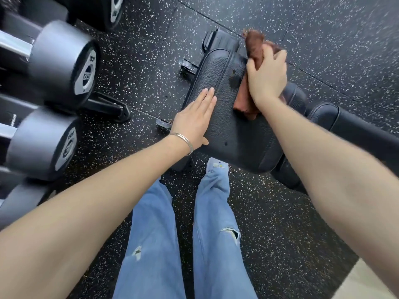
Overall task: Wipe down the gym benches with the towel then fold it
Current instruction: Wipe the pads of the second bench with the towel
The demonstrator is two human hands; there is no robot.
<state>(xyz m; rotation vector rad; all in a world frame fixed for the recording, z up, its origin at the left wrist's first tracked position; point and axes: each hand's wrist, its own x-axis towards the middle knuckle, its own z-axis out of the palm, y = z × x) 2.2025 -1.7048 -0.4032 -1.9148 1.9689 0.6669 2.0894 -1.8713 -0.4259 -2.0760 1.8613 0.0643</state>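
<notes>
**Towel [244,98] at the right edge of the bench pad [233,130]**

Edges first: the brown towel lies bunched along the pad's right edge. One end sticks out past the far right corner and the other end shows below the wrist. The right hand [267,76] grips it, fingers curled over the cloth and pressing it onto the padding. The left hand [194,119] lies flat near the pad's left edge with its fingers straight and together, holding nothing; a thin bangle [183,140] circles that wrist.

Left of the bench, room is tight. Two grey dumbbells [62,63] jut out from a rack, and a black rack foot [108,106] reaches toward the pad's left edge. Beyond the far end of the pad, where the black bench frame [218,41] shows, and to its right the floor [313,35] lies open. A second pad [356,130] of the bench runs off to the right, just beside the first.

The pad is black, grained and stitched near its rim, with a few dark blotches beside the towel. The floor is black rubber tile flecked with white, and a pale strip [371,281] shows at the lower right corner. The person stands at the pad's near end in light blue ripped jeans [216,234].
</notes>
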